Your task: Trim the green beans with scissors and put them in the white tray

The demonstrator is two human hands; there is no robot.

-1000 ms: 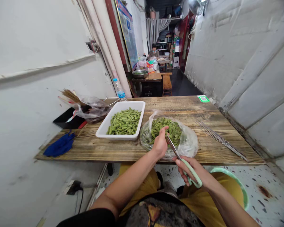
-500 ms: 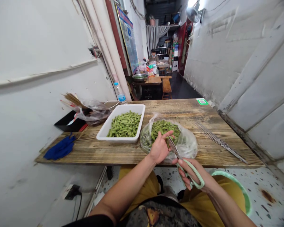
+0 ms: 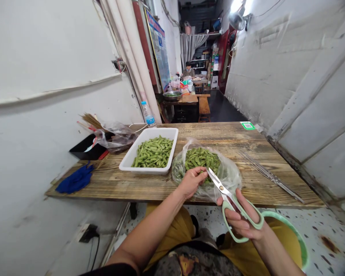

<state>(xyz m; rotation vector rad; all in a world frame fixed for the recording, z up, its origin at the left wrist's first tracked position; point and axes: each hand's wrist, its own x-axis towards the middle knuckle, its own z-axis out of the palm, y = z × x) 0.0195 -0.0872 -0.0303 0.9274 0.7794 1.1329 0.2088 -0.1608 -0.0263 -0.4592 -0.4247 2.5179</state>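
Observation:
My left hand (image 3: pixel 192 181) is pinched closed at the near edge of a clear plastic bag (image 3: pixel 231 174). What sits between its fingertips is too small to make out. Green edamame pods (image 3: pixel 202 158) fill the bag's open mouth. In my right hand (image 3: pixel 245 220) is a pair of scissors (image 3: pixel 222 188) with pale green handles, fingers through the loops. Its handles are spread and its blade tips point up and left, close to my left fingertips. Left of the bag stands a white plastic tub (image 3: pixel 145 171) holding more pods.
Metal skewers (image 3: pixel 271 177) lie on the wooden table (image 3: pixel 158 188) at right. At left are a blue cloth (image 3: pixel 74 179), a black tray (image 3: pixel 86 148) and a water bottle (image 3: pixel 150 118). A green-rimmed bin (image 3: pixel 303 241) stands by my right leg. A person (image 3: pixel 188 70) sits far back.
My left hand has gone from spread fingers to a pinch. My right hand has moved right and slightly down with the scissors, whose handles have spread wider.

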